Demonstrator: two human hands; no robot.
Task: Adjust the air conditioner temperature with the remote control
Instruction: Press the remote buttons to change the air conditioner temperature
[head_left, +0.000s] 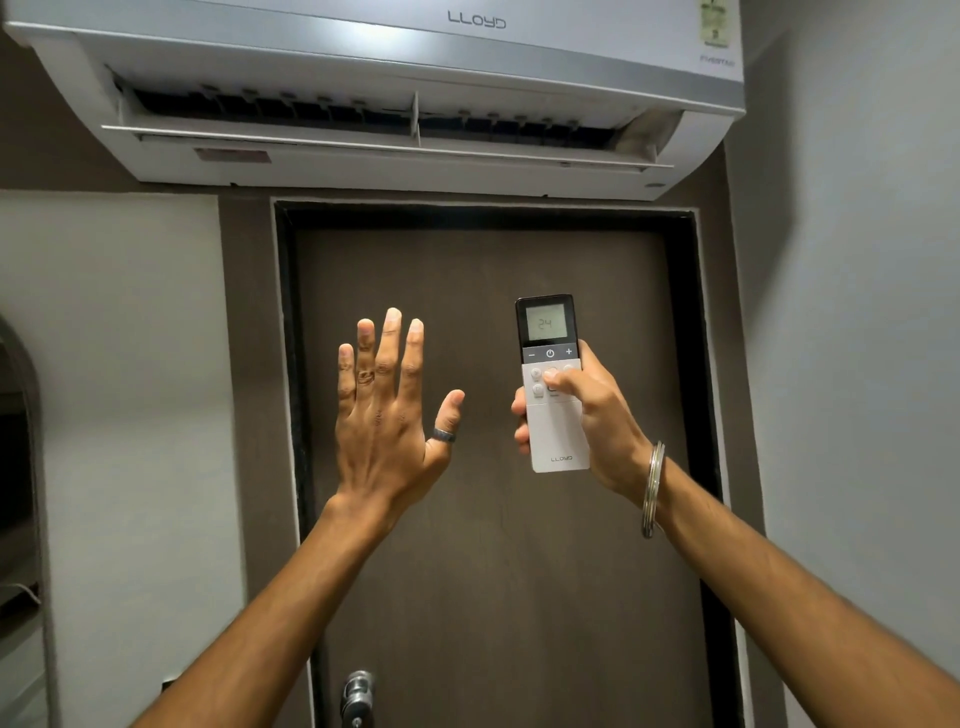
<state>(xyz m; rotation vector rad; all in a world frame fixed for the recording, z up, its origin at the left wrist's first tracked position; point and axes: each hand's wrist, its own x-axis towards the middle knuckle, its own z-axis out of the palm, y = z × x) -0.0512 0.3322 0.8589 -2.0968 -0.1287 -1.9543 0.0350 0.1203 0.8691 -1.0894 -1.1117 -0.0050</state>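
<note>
A white wall air conditioner (395, 67) hangs above the door, its bottom flap swung open. My right hand (597, 415) is shut on a white remote control (558, 431), held upright and pointing up at the unit. The remote's dark top has a small screen reading 24, with minus, power and plus keys under it. My thumb rests on the grey buttons below those keys. My left hand (387, 415) is raised to the left of the remote, palm away, fingers spread, holding nothing and apart from the remote.
A dark brown door (493, 571) in a black frame fills the middle, with a metal handle (357, 693) at the bottom. Pale walls stand on both sides. A dark arched opening (15, 467) shows at the left edge.
</note>
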